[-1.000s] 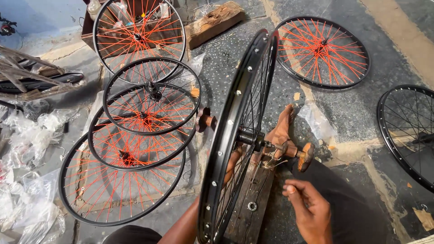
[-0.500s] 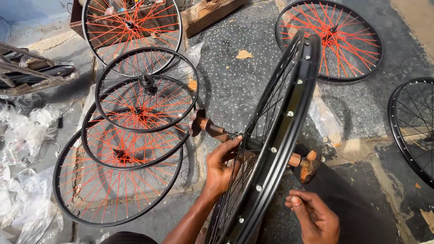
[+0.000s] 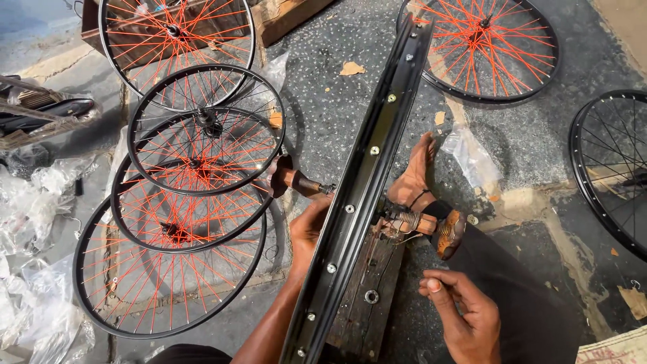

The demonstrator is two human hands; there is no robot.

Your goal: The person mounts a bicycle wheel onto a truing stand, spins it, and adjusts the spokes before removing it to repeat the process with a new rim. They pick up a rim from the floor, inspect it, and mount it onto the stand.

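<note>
Black rim (image 3: 364, 195) is now standing edge-on over the wooden stand (image 3: 364, 296), swung round from half a second ago; left hand (image 3: 309, 232) is clasping it near the hub. Right hand (image 3: 461, 313) is pinching something small, fingers curled closed. Beyond, orange-spoked wheels (image 3: 182, 202) are lying stacked.
</note>
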